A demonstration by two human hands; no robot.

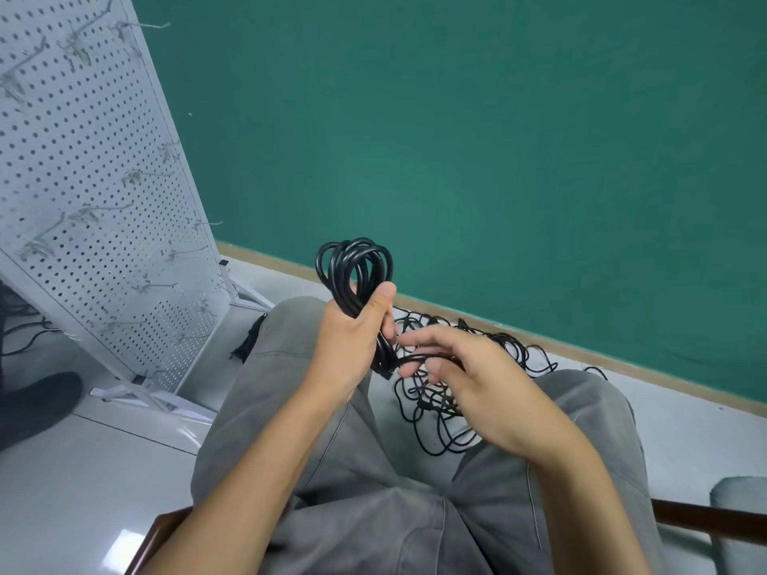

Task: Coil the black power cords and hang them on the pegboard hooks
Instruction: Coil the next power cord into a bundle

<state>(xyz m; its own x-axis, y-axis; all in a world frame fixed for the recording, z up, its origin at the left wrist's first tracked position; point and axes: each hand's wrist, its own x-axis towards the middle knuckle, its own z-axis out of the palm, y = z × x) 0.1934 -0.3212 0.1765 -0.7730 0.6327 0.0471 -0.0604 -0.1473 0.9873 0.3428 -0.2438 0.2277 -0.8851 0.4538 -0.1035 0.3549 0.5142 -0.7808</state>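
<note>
My left hand (352, 334) grips a coiled black power cord (357, 263) around its middle, with the loops standing up above my fist. My right hand (465, 367) is just right of it and pinches the cord's loose end (411, 359) near the bottom of the coil. Between my knees, a tangled pile of black cords (448, 392) lies on the floor. The white pegboard (83, 193) stands tilted at the left, its metal hooks (99, 211) bare.
I sit on a chair with a wooden arm (705, 518), my grey trousers (365, 508) filling the lower view. A green wall (498, 139) with a tan baseboard runs behind. A black shoe (37, 404) and cables lie at far left beside the pegboard's feet.
</note>
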